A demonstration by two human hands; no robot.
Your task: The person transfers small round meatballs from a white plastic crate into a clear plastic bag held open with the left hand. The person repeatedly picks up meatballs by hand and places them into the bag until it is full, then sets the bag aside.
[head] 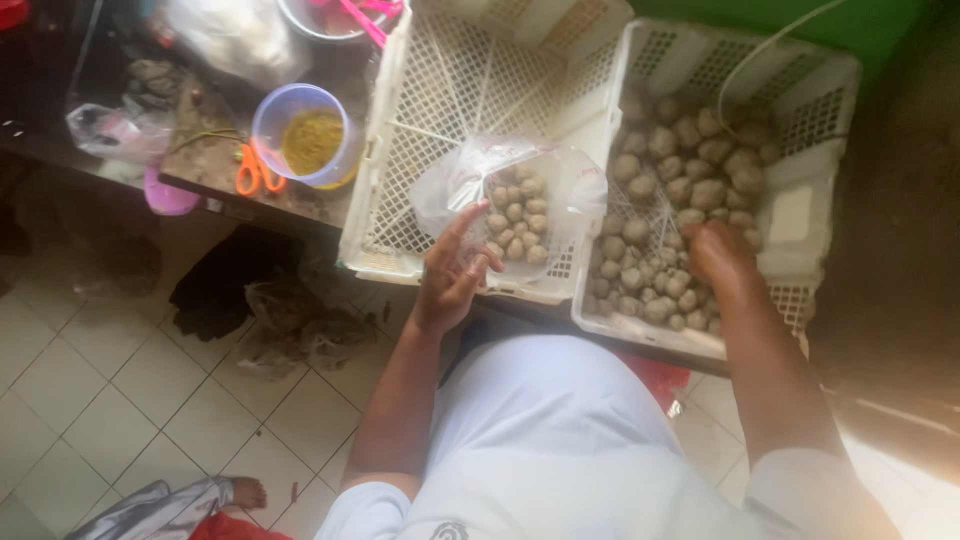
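Nearest, a white-shirted lap above a pale tiled floor (130,390); someone else's bare foot (243,492) at the lower left, well apart from the work.

Left hand (452,268) raised at the near rim of the empty white crate (420,150), fingers pinching the edge of a clear plastic bag (500,185) and holding its mouth up. Bag partly filled with small brownish balls (518,215), resting on the lattice of that crate.

Right hand (718,252) down among the loose balls (690,165) in the second white crate (800,215), knuckles up, fingers curled under — closed on a few or merely digging, impossible to tell from here.

For a clean fill, probably best: bag mouth kept wide and tilted toward the right crate, a modest handful at a time, a short carry across the two touching rims, bag weight left on the lattice rather than hanging from the fingers.

Farther left on the dark counter (215,165): a clear tub of yellowish paste (312,140), orange-handled scissors (250,170) just beside it, crumpled plastic bags (110,130) — near, yet not in the hands' path. Main snag likely the raised crate rims between bag and pile.
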